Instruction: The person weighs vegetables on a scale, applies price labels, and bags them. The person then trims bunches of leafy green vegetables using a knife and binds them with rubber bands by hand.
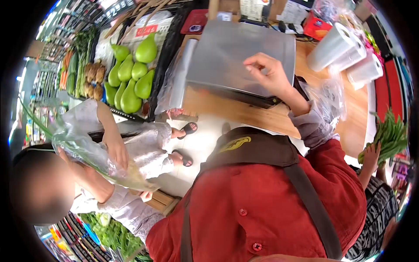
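My right hand (268, 72) hovers over the flat grey metal top (227, 52) of what looks like a weighing scale. Its fingers are loosely curled, and nothing shows between them. Far to the left, my left hand (66, 158) is closed on a clear plastic bag (80, 142), partly hidden by it. Long green stalks with pale ends, which look like scallions (102, 173), lie slanted in the bag, and some green tips stick out. Another person's hand (118, 153) touches the bag's side. That person's other hand (146, 195) is at its pale lower end.
Green bottle gourds (131, 74) fill a black crate left of the scale. Plastic bag rolls (331, 46) stand on the wooden counter (244, 111) at the right. At far right, another person's hand (371, 155) holds a bunch of green vegetables (388, 135). Leafy greens (115, 231) lie below left.
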A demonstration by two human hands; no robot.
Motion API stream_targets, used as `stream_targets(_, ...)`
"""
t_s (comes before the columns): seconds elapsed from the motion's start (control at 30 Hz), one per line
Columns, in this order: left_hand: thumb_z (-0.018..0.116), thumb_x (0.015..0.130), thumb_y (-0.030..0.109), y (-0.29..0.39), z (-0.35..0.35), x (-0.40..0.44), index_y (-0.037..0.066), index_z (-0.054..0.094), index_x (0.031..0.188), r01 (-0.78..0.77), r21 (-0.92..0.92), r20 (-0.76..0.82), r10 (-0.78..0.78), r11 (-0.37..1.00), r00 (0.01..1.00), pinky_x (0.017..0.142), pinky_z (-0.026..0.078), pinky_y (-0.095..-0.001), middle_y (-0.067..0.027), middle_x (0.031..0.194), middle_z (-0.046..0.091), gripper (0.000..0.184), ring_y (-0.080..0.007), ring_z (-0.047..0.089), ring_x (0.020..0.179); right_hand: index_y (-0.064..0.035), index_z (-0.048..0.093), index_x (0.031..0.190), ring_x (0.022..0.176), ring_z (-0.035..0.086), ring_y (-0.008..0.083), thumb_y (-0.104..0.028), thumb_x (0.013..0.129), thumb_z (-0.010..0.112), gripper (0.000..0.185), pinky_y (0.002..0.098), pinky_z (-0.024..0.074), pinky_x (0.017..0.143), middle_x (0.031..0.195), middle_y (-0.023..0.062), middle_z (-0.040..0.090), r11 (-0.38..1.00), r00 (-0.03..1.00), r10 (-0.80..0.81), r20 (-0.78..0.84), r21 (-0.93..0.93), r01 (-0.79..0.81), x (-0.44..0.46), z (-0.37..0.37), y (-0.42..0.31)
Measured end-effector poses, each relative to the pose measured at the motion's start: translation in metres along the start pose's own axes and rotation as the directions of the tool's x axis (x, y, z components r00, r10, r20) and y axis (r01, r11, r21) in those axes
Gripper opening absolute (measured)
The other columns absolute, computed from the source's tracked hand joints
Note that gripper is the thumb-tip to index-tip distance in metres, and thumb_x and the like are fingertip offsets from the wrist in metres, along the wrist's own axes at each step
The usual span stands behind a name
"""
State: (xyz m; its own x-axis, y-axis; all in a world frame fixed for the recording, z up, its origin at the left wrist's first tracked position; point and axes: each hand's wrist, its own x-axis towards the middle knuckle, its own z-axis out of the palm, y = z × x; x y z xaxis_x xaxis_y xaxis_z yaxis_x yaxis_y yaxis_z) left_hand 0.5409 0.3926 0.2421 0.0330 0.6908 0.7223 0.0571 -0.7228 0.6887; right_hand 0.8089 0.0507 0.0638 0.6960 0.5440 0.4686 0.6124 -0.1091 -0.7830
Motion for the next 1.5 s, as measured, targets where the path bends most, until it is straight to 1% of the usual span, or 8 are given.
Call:
stream_targets(0.17,0.066,0.084,0.012,0.022,-0.047,-0.019,-0.003,0.037,0.132,-0.149,0.275,-0.038,0.165,0.950,0.985,0.102,0.034,-0.0397,-0.0171,0.136,0.037,0.058,-0.0249,0.039,0.123,-0.0006,0.063,0.095,0.068,0.054,0.0087,-0.005,0.086,0.060,0.011,0.0240,0.0454,0.064,0.081,0.0039,0.059,1.000,0.995,0.007,0.096,0.029,-0.010,0.022,0.010,0.000)
stream_targets(0.33,0.064,0.081,0.003,0.042,-0.071,-0.084,-0.004,0.030,0.124,-0.712,0.448,-0.140,0.829,0.541,0.542,0.097,0.041,-0.0428,-0.0202,0.121,0.045,0.056,-0.0276,0.046,0.114,-0.0025,0.063,0.094,0.067,0.055,0.0120,-0.006,0.085,0.059,0.010,0.0250,0.0456,0.061,0.082,0.0051,0.061,0.996,0.960,-0.085,0.266,0.003,0.087,0.030,0.035,-0.005)
stream_targets(0.5,0.056,0.077,-0.006,0.030,0.019,-0.166,-0.003,0.057,0.103,-0.020,-0.261,0.549,0.165,0.965,0.819,0.074,0.048,-0.0352,-0.0174,0.099,0.062,0.026,-0.0290,0.059,0.086,-0.0047,0.062,0.091,0.072,0.061,0.0241,-0.007,0.082,0.061,0.009,0.0311,0.0479,0.062,0.084,0.0087,0.063,0.963,0.866,-0.261,0.426,0.056,0.263,0.044,0.074,-0.021)
stream_targets(0.8,0.062,0.081,0.018,-0.216,0.208,-0.200,0.002,0.062,0.106,-0.369,0.437,0.546,0.084,0.820,0.834,0.080,0.050,-0.0430,-0.0223,0.102,0.062,0.030,-0.0360,0.061,0.092,-0.0060,0.062,0.091,0.072,0.061,0.0238,-0.008,0.082,0.060,0.010,0.0319,0.0475,0.062,0.084,0.0080,0.063,0.991,0.788,-0.129,0.602,0.048,0.125,0.035,0.097,-0.041)
stream_targets(0.87,0.059,0.082,0.019,-0.224,0.220,-0.185,0.003,0.065,0.096,-0.377,0.595,0.769,-0.366,0.710,0.524,0.073,0.052,-0.0440,-0.0207,0.088,0.065,0.022,-0.0376,0.063,0.079,-0.0062,0.062,0.090,0.071,0.060,0.0235,-0.008,0.082,0.060,0.009,0.0318,0.0472,0.061,0.083,0.0073,0.063,0.992,0.796,-0.091,0.598,-0.011,0.122,0.031,0.095,-0.032)
stream_targets(1.0,0.058,0.083,0.017,-0.234,0.231,-0.129,0.004,0.065,0.085,-0.289,0.295,0.777,-0.052,0.911,0.627,0.058,0.049,-0.0411,-0.0168,0.075,0.066,0.015,-0.0297,0.064,0.065,-0.0066,0.063,0.092,0.071,0.060,0.0215,-0.008,0.082,0.060,0.010,0.0296,0.0472,0.062,0.084,0.0069,0.063,0.969,0.828,-0.177,0.532,-0.051,0.240,0.036,0.084,-0.026)
stream_targets(1.13,0.055,0.090,0.021,-0.186,0.231,-0.021,0.001,0.063,0.085,0.482,0.025,0.860,-0.265,0.876,0.437,0.047,0.040,-0.0227,0.0022,0.057,0.050,0.022,-0.0063,0.050,0.051,-0.0056,0.063,0.094,0.071,0.061,0.0178,-0.007,0.084,0.059,0.011,0.0268,0.0477,0.062,0.083,0.0060,0.064,0.989,0.870,0.065,0.489,-0.145,0.007,0.055,0.087,-0.020)
stream_targets(1.5,0.052,0.090,0.023,-0.112,0.262,0.015,0.002,0.064,0.101,-0.052,-0.134,0.975,0.141,0.990,0.171,0.062,0.049,-0.0285,-0.0059,0.077,0.064,0.027,-0.0119,0.061,0.064,-0.0057,0.048,0.125,0.082,0.062,0.0159,-0.026,0.082,0.066,0.051,0.0264,0.0503,0.068,0.107,0.0116,0.059,0.972,0.983,-0.181,-0.034,-0.159,0.174,0.242,0.178,-0.015)
